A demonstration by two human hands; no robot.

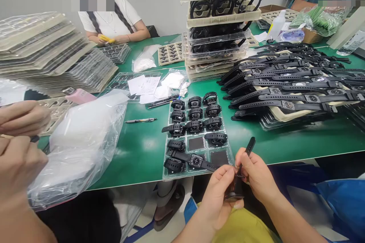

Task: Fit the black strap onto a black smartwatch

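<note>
Over the table's front edge I hold a black smartwatch (238, 186). My left hand (218, 193) grips it low, near its case, while my right hand (256, 172) pinches the black strap, whose free end sticks up past my fingers. Just left of my hands lies a clear compartment tray (186, 172) with rows of smartwatches, most with their straps curled closed. One smartwatch (196, 160) lies across the tray with its strap laid out and its sensor back facing up. Dark pads show in several tray compartments without watches.
At right, smartwatches with straight straps (288, 105) cover stacked trays. A tall tray stack (225, 19) rises behind. A pen (141, 120), papers (144, 84) and a plastic bag (85, 140) lie left. A co-worker's hands (23, 140) are at far left; two other people sit across.
</note>
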